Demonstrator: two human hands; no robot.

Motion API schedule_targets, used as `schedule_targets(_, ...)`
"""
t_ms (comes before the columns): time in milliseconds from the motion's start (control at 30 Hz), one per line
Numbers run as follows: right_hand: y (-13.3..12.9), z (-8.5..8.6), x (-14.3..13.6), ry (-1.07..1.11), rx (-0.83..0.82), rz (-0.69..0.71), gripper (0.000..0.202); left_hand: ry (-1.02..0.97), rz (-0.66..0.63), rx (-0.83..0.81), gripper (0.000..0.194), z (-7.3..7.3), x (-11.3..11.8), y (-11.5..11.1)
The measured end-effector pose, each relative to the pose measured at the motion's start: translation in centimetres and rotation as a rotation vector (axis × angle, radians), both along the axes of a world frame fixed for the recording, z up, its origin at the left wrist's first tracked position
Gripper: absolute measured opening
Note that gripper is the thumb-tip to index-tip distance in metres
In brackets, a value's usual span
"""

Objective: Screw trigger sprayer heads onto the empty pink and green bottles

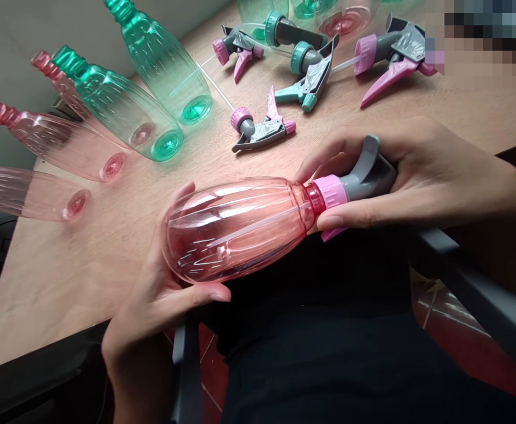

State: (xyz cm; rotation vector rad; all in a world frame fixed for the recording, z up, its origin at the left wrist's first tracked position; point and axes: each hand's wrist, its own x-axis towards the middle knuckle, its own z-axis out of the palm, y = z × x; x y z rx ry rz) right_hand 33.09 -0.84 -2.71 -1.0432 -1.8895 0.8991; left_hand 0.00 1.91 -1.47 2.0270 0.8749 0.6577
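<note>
A clear pink spray bottle (235,229) lies sideways in the air between my hands, at the table's near edge. Its base rests in my left hand (165,277), with the thumb below and the fingers behind. My right hand (399,176) grips the neck end, thumb and fingers round the pink collar of the grey spray head (368,176). The head sits on the bottle's neck, and its thin tube shows inside the bottle. Whether the collar is fully tightened cannot be seen. Part of the pink trigger shows below my right thumb.
Several loose spray heads lie on the wooden table (85,259), including a pink one (262,126) and a teal one (306,76). Green bottles (125,106) and pink bottles (63,141) stand at the left. More bottles stand at the back. A chair armrest (470,277) is at the right.
</note>
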Motion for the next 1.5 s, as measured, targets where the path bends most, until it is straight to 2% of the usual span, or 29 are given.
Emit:
schedule_targets(100,-0.05,-0.11,-0.11,-0.015,0.014,-0.036,0.023,0.020,-0.020,-0.108,0.114,-0.04,-0.45,0.18)
schedule_targets(600,-0.08,-0.13,0.06,0.004,-0.028,-0.039,0.025,0.000,-0.026,-0.097,0.113,-0.11,-0.43,0.39)
schedule_targets(767,-0.15,-0.01,-0.06,-0.021,-0.004,-0.059,0.021,0.002,-0.053,-0.068,0.113,-0.05,-0.32,0.36)
schedule_targets(1167,-0.11,-0.28,0.19,-0.013,0.021,-0.043,0.025,0.016,-0.073,-0.007,0.112,-0.20,-0.44,0.48)
schedule_targets(1500,-0.01,-0.23,0.21,-0.023,0.048,-0.049,0.025,0.020,-0.073,-0.031,0.114,-0.09,-0.47,0.56)
